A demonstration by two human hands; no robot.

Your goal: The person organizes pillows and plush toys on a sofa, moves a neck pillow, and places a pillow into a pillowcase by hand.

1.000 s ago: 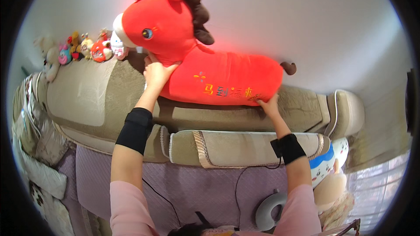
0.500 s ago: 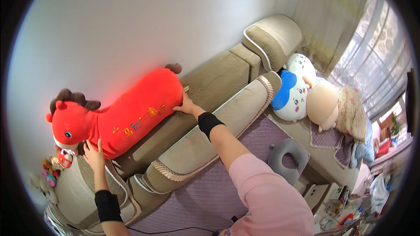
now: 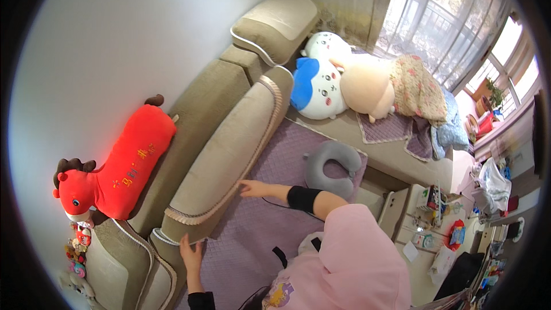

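A red horse plush pillow [image 3: 129,161] with brown mane and tail lies along the top of the sofa back, against the wall; neither hand touches it. Below it leans a long beige back cushion [image 3: 221,149] with a fringed, braided edge. My left hand [image 3: 191,254] is at that cushion's lower left end, thumb and fingers apart. Further right, my right hand [image 3: 256,189] reaches to the cushion's front edge, fingers stretched toward it, with nothing visible in them. Whether its fingertips press on the fabric is too small to tell. Both wrists wear black bands.
A purple quilted cover [image 3: 247,241] lies over the seat, with a grey U-shaped neck pillow [image 3: 333,169] on it. Blue-and-white [image 3: 319,89] and beige [image 3: 367,86] plush toys sit at the far corner. Small toys [image 3: 77,247] line the left armrest. A cluttered table [image 3: 425,224] stands right.
Both hands have let go of the red horse pillow and come down to the beige back cushion. The pillow stays atop the sofa back. The view has swung to the right.
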